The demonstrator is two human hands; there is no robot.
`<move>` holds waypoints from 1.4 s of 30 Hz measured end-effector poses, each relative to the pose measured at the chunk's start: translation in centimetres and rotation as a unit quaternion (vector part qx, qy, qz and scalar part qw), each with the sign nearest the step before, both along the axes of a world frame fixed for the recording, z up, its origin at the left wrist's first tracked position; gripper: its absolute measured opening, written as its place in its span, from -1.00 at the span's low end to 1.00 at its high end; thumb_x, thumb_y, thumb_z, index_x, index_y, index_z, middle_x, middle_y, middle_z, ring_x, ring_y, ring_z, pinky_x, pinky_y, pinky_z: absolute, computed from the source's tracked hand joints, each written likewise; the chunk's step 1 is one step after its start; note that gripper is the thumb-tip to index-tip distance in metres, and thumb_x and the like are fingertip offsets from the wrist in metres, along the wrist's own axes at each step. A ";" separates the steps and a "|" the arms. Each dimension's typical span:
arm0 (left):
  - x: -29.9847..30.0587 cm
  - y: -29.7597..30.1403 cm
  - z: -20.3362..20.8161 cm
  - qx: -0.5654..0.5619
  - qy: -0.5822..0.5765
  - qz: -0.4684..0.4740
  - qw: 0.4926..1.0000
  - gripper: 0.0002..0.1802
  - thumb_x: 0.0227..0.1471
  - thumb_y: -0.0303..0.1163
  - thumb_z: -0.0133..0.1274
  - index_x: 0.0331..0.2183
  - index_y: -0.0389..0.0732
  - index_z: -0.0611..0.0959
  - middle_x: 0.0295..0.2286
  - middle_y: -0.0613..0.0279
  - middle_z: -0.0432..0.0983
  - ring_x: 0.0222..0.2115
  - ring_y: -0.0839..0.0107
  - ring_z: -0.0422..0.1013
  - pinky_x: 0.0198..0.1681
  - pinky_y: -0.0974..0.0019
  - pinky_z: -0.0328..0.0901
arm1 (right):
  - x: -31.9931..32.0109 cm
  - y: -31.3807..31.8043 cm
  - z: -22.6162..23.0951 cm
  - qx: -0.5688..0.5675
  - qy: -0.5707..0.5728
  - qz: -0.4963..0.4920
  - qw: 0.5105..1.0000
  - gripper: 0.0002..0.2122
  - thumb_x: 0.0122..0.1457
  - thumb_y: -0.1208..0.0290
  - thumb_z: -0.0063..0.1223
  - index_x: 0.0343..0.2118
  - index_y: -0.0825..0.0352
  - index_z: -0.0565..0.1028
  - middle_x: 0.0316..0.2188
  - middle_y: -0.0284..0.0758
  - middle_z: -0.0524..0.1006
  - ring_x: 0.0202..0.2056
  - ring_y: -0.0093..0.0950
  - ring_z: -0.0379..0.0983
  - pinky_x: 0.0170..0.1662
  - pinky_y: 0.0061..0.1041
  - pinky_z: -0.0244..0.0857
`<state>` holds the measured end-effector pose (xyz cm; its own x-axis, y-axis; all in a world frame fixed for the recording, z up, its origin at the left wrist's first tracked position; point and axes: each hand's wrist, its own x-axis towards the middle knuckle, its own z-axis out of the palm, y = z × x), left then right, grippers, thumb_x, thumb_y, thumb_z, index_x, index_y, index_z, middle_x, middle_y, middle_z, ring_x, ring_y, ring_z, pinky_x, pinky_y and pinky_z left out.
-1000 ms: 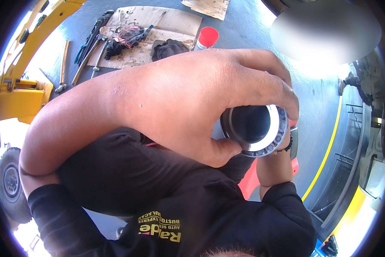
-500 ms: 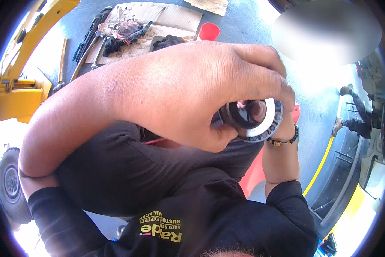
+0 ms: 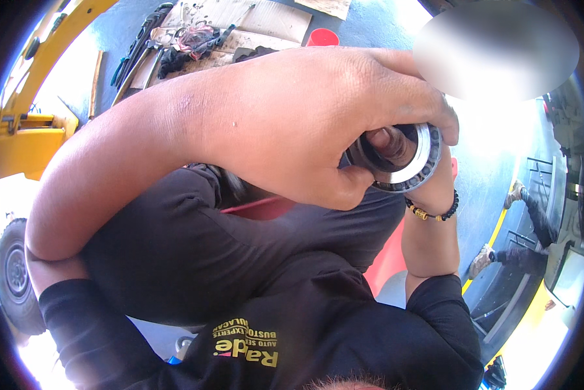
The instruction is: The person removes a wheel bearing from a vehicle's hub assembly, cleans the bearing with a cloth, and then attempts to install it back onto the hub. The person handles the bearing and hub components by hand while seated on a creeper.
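In front of me my left hand (image 3: 344,117) is closed around a tapered roller bearing (image 3: 428,156), fingers over its far side and thumb at the near edge. The bearing is a shiny steel ring with rollers around its rim, its open bore tilted toward me. Inside the bore shows a fingertip, which seems to belong to my right hand (image 3: 438,183). That hand lies behind the bearing, curled against it, with most of its fingers hidden. A dark beaded bracelet (image 3: 428,216) circles my right wrist.
Tools and dark rags (image 3: 191,45) lie on flattened cardboard (image 3: 266,23) at the far left, beside a red cup (image 3: 322,38). Yellow machinery (image 3: 28,149) and a tyre (image 3: 15,276) stand at left. Another person's legs (image 3: 523,257) show at right near a yellow floor line.
Both hands and the bearing have shifted slightly up and to the right. The finger shows more plainly within the bore. At right, the other person's feet have moved.
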<state>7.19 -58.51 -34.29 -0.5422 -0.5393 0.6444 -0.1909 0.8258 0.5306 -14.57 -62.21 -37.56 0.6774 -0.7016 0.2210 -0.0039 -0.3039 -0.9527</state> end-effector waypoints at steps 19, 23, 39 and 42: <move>-0.3 2.0 3.8 0.315 0.109 0.116 0.935 -0.52 0.07 -0.50 0.10 0.06 -0.28 0.53 -0.19 -0.06 0.57 -0.15 0.14 0.57 0.00 0.17 0.43 | 1.3 -1.3 -1.8 -0.058 -0.120 -0.203 0.970 -0.54 -0.07 0.55 0.44 -0.11 0.34 0.43 -0.22 -0.36 0.58 -0.18 -0.61 0.53 -0.08 -0.60 0.41; -2.3 0.7 2.9 0.293 0.140 0.147 0.934 -0.52 0.04 -0.49 0.04 0.04 -0.36 0.52 -0.26 -0.13 0.63 -0.21 0.13 0.61 -0.04 0.17 0.45 | 1.3 -2.4 -2.4 -0.196 -0.146 -0.249 0.937 -0.51 -0.04 0.53 0.44 -0.08 0.36 0.37 -0.20 -0.30 0.53 -0.16 -0.53 0.51 -0.04 -0.56 0.38; -2.5 0.6 0.6 0.413 0.098 0.129 0.896 -0.59 0.24 -0.32 -0.11 -0.07 -0.50 0.49 -0.34 -0.28 0.59 -0.25 -0.08 0.58 -0.13 0.05 0.45 | 0.9 -4.3 -1.2 -0.506 -0.132 -0.250 0.815 -0.29 -0.26 0.37 0.67 -0.12 0.31 0.30 -0.29 -0.25 0.43 -0.31 -0.49 0.39 -0.19 -0.51 0.34; -2.5 -0.1 0.0 0.332 0.106 0.176 0.921 -0.58 0.24 -0.31 -0.11 -0.07 -0.50 0.48 -0.32 -0.27 0.60 -0.24 -0.06 0.59 -0.14 0.07 0.46 | 1.7 -3.1 -0.9 -0.378 -0.067 -0.309 0.870 -0.49 -0.12 0.50 0.52 -0.16 0.32 0.36 -0.29 -0.34 0.45 -0.27 -0.54 0.41 -0.13 -0.58 0.30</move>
<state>4.67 -58.58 -34.25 -0.1589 -0.9707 0.1801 -0.2183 0.2125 0.9525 -12.89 -65.28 -38.47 0.1547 -0.5421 0.8259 -0.2938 -0.8234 -0.4855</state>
